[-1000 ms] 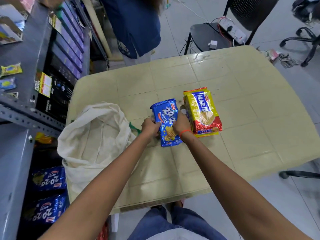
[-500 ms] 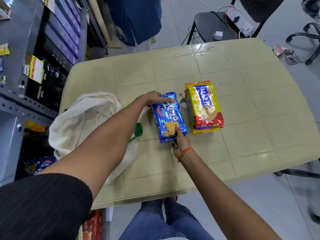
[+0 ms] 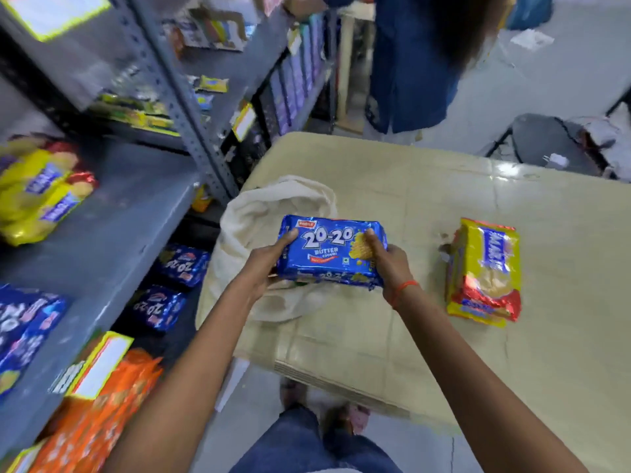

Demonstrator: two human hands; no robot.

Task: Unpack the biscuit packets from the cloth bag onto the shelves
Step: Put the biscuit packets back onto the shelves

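A blue 20-20 butter cookies packet (image 3: 327, 254) is held above the table's left edge, over the cloth bag. My left hand (image 3: 264, 264) grips its left end and my right hand (image 3: 387, 264) grips its right end. The cream cloth bag (image 3: 259, 213) lies slumped on the beige table (image 3: 409, 199) near the shelves. A yellow and red Marie biscuit packet (image 3: 485, 271) lies flat on the table to the right of my hands. The grey metal shelves (image 3: 112, 213) stand at the left.
The shelves hold yellow Marie packets (image 3: 37, 192), blue 20-20 packets (image 3: 181, 264) lower down and orange packets (image 3: 99, 414) at the bottom left. A person in blue clothing (image 3: 409, 63) stands beyond the table. A black chair (image 3: 546, 141) with cables is at the far right.
Both hands have lifted the blue packet off the table and turned it sideways. My view has swung left toward the shelves. The Marie packet stayed on the table.
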